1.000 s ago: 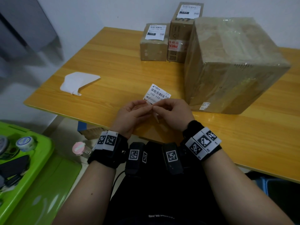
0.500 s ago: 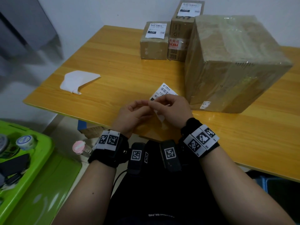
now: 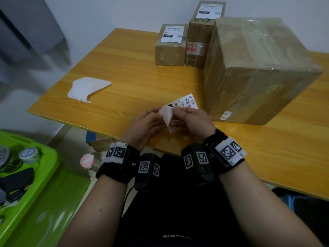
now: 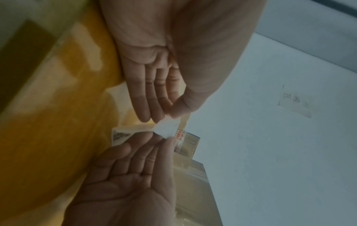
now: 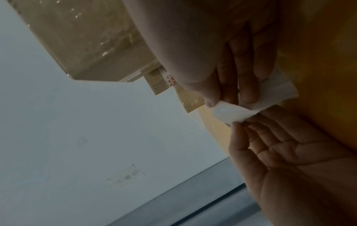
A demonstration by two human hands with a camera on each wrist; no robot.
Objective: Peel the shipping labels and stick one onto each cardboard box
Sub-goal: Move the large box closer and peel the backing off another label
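A wooden table (image 3: 135, 73) carries three cardboard boxes: a big box (image 3: 252, 68), a small box (image 3: 170, 49) and a tall box (image 3: 200, 32). White backing paper (image 3: 85, 89) lies near its left edge.

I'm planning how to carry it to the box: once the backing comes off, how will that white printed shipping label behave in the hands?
Probably floppy: the white printed shipping label is thin, and its white backing paper already curls between the left hand and right hand. Likely very light. Its exposed adhesive may cling to fingers or fold onto itself.
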